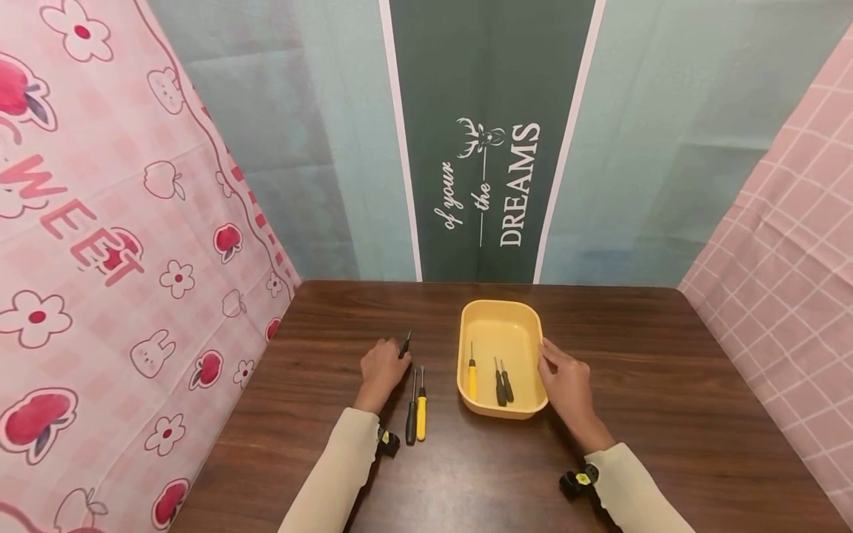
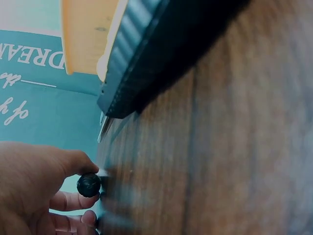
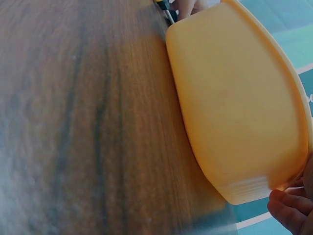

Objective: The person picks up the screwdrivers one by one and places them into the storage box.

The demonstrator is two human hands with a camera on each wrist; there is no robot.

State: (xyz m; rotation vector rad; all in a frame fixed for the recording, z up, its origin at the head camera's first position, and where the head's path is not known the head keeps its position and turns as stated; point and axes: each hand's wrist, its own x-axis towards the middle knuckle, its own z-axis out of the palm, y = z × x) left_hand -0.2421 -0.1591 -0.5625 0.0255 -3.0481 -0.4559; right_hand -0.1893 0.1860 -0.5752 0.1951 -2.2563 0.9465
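Observation:
My left hand [image 1: 383, 370] pinches a small black screwdriver [image 1: 405, 345] between thumb and fingers, low over the table. In the left wrist view the round end of its handle [image 2: 88, 185] shows at the fingertips. My right hand [image 1: 565, 379] holds the right rim of a yellow plastic tray [image 3: 234, 98], which stands on the table. Inside the tray lie a yellow-handled screwdriver [image 1: 472, 379] and two small black screwdrivers [image 1: 500, 389]. Just right of my left hand, a longer black screwdriver [image 1: 411, 422] and a yellow-and-black one [image 1: 421, 418] lie side by side.
The brown wooden table [image 1: 653, 355] carries all of this. A green and teal cloth [image 1: 493, 74] hangs behind its far edge. Pink printed cloth [image 1: 133, 311] borders the left side, and pink checked cloth [image 1: 786, 259] the right.

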